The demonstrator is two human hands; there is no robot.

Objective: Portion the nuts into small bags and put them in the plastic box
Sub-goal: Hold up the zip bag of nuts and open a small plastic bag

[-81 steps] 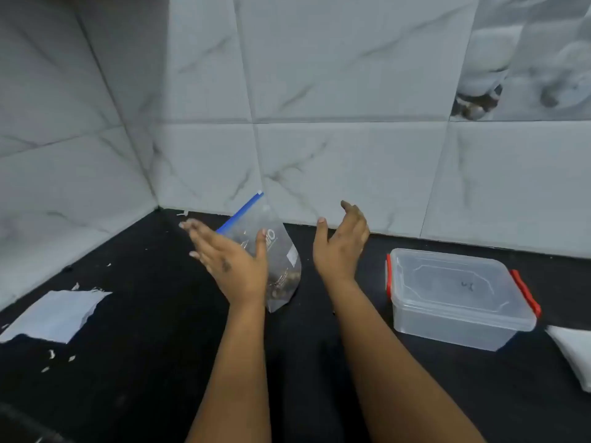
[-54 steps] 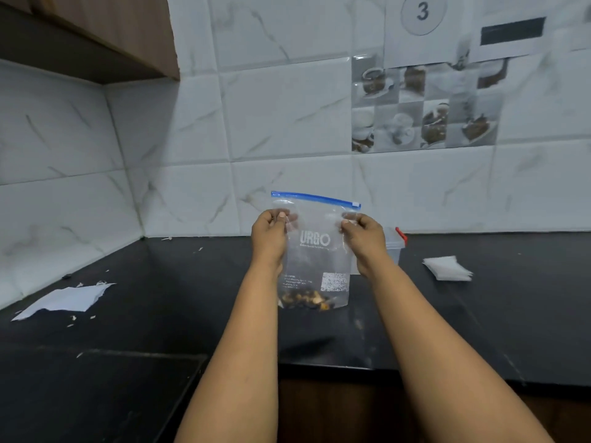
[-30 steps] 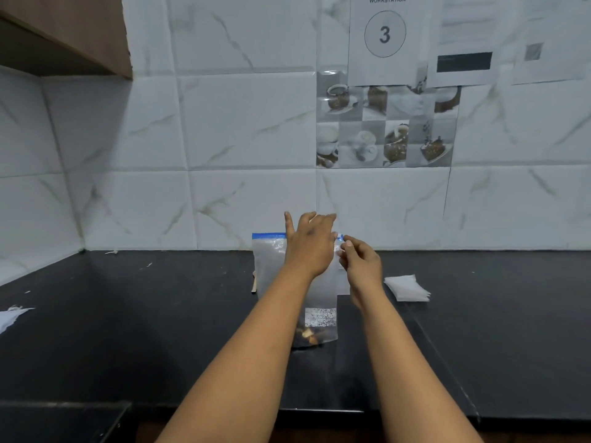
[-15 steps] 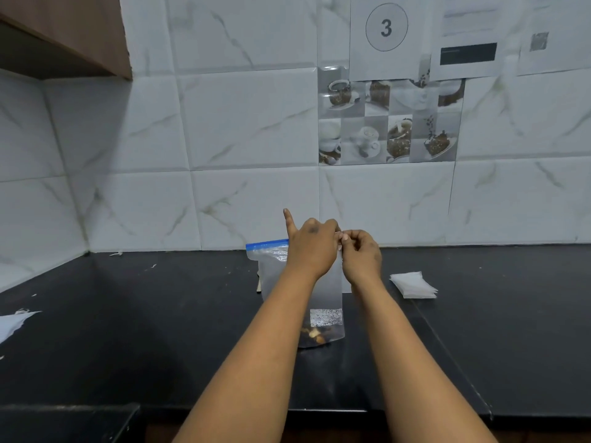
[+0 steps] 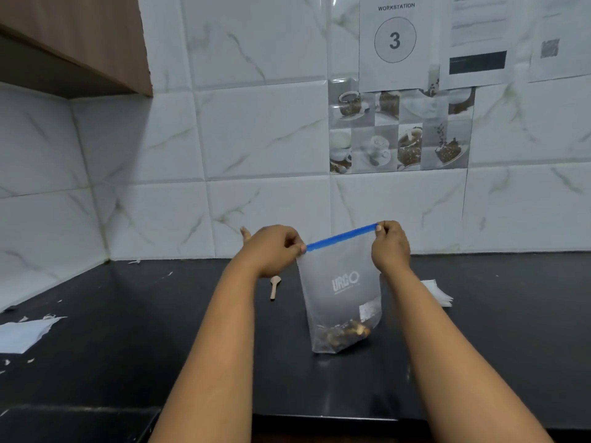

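left hand [image 5: 271, 247] and right hand [image 5: 390, 243] pinch opposite ends of the blue zip strip on the clear plastic zip bag [image 5: 342, 292], brown nuts [image 5: 343, 334] settled low between the forearms.

Small wooden spoon [image 5: 274, 286] on black counter [image 5: 128, 330], torn white paper [image 5: 24, 334], workstation sign [image 5: 396, 39]

Frosted clear bag [image 5: 342, 282] — blue zip strip [image 5: 340, 238], white lettering; black counter [image 5: 128, 330].
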